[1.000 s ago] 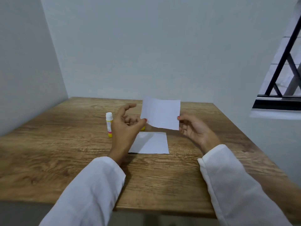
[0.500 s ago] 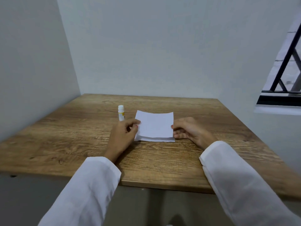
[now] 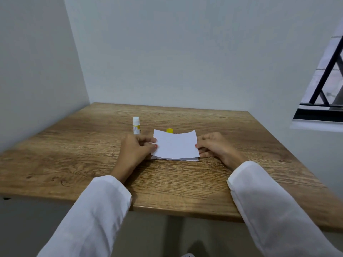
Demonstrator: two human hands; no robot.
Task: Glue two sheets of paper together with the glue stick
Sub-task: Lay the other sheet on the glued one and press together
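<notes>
A white upper sheet of paper [image 3: 175,144] lies over a lower sheet [image 3: 193,159], whose edge shows only along the near side. The upper sheet's far edge bows up slightly. My left hand [image 3: 136,150] pinches the upper sheet's left edge between thumb and fingers. My right hand [image 3: 213,145] pinches its right edge. The glue stick [image 3: 136,125], white and yellow with its glue end bare, stands upright just behind my left hand. Its yellow cap [image 3: 169,130] peeks out behind the sheets.
The wooden table [image 3: 185,182] stands in a corner, with walls at the left and the back. A window with a black railing [image 3: 326,75] is at the right. The table's near edge runs below my sleeves.
The upper sheet came down from mid-air onto the lower sheet. Both hands lowered with it and still hold its side edges.
</notes>
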